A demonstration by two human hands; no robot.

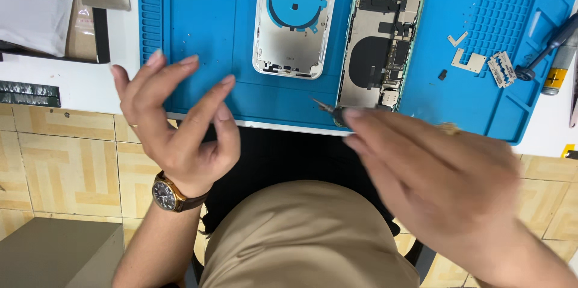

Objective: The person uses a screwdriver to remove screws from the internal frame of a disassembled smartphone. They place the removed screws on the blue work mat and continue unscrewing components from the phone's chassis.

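Just beyond the hands, opened phone [380, 47]; right hand [433, 179] pinching screwdriver [330, 109], left hand [177, 125] spread.

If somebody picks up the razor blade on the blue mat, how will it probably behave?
The razor blade looks very thin and flat, so it is probably light and slightly bendy. Lying flush on the blue mat, it may be hard to lift by its edges. Its edges are likely sharp.
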